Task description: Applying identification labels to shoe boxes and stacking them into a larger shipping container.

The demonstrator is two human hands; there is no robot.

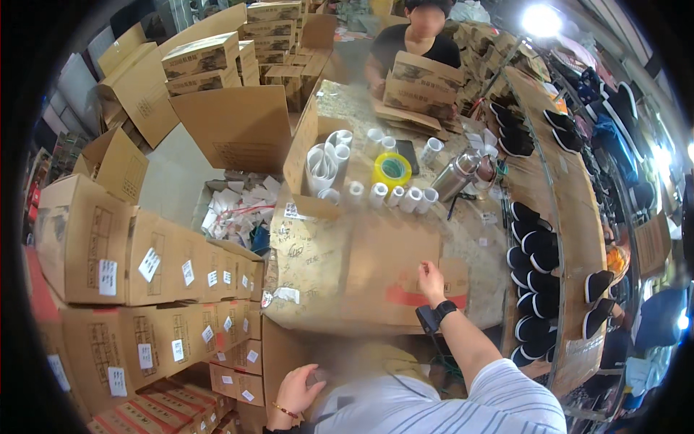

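While right hand [431, 283] curls loosely, flat brown cardboard [390, 253] stretches leftward from its fingers; half-curled left hand [295, 393] is farther; grips unclear.

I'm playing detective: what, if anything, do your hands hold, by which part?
Left hand seems to hold a small, squarish greyish-brown piece; which part is unclear. Right hand: nothing visible.

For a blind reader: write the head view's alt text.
A person's right hand is over flat brown cardboard on a worktable; the left hand is low near their striped shirt. Beyond are yellow tape, white rolls and a co-worker. Cartons stand left, black shoes right.
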